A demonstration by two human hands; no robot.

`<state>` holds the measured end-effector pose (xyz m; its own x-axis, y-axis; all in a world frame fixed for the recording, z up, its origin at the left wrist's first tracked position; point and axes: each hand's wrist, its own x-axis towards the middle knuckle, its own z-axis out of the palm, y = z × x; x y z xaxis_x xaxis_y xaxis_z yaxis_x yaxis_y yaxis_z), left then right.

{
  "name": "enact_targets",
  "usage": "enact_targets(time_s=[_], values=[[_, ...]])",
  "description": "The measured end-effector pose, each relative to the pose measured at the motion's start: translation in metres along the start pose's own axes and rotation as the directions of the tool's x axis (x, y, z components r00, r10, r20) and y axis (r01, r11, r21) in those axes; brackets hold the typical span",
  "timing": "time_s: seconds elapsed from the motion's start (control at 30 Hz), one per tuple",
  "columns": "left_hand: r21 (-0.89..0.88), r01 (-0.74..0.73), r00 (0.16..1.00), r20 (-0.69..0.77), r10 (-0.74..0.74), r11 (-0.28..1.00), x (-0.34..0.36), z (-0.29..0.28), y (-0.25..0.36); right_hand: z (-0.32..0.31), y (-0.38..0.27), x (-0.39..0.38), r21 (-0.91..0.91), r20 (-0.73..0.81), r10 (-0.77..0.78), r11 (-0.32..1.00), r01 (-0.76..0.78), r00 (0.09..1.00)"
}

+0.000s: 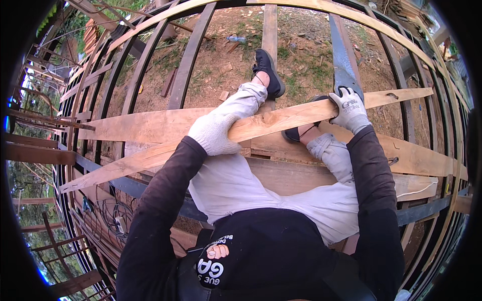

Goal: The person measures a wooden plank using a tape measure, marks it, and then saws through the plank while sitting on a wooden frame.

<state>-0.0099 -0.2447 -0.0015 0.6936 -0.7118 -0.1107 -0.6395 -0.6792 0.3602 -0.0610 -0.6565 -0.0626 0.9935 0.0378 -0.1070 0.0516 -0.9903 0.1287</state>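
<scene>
Holding a long, narrow wooden plank [281, 119] in both gloved hands, above the lap and lower legs, slanting from nearer the body on the left to farther off on the right. Wrapping the left hand [215, 133] in a white knit glove over the plank, left of its middle, with thumb and fingers closed about the wood. Folding the right hand [350, 109], in a pale work glove with dark fingertips, over the plank toward its far right end, fingers curled at the far edge. Cannot tell how firmly on either side.

Leaving a long stretch of plank out to the left of the left hand, partly covered by the dark left sleeve [163, 175], and a shorter one to the right of the right hand, with a dark knot or hole near the tip.

Sitting in light trousers [226, 185], with the left shoe [268, 72] beyond the plank between the two grips and the right shoe [291, 134] partly hidden by the plank, just left of the right hand. Facing dark joists [193, 55] beyond the left grip, a blue-grey beam [343, 60] just beyond the right, and a plastic bottle [236, 39] on the ground farther out. Nearer the body, to the left of the left grip, with coiled dark cable [111, 218].
</scene>
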Motion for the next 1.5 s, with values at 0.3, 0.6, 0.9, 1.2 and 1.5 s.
enact_targets(time_s=[0.3, 0.6, 0.9, 1.2, 1.5], values=[[0.051, 0.044, 0.991, 0.126, -0.05, 0.998, 0.071, 0.018, 0.01, 0.001, 0.023, -0.015, 0.158, -0.212, 0.302, 0.949, -0.272, 0.93], [0.015, -0.043, 0.991, 0.126, 0.04, 0.999, 0.132, 0.043, 0.006, -0.054, -0.076, -0.116, 0.87, -0.288, 0.717, -0.081, 0.486, 0.635], [-0.19, -0.051, 0.988, 0.135, 0.077, 0.98, 0.227, 0.139, -0.1, -0.002, -0.139, -0.141, 0.901, 0.042, 0.535, -0.385, 0.199, 0.844], [-0.011, -0.001, 0.997, -0.081, 0.0, 1.0, 0.202, 0.119, -0.022, 0.017, -0.13, -0.147, 0.982, 0.052, 0.568, -0.178, 0.061, 0.821], [-0.088, 0.013, 1.0, 0.022, -0.012, 0.996, 0.23, 0.129, -0.056, 0.008, -0.13, -0.152, 0.975, -0.025, 0.505, -0.18, 0.133, 0.863]])
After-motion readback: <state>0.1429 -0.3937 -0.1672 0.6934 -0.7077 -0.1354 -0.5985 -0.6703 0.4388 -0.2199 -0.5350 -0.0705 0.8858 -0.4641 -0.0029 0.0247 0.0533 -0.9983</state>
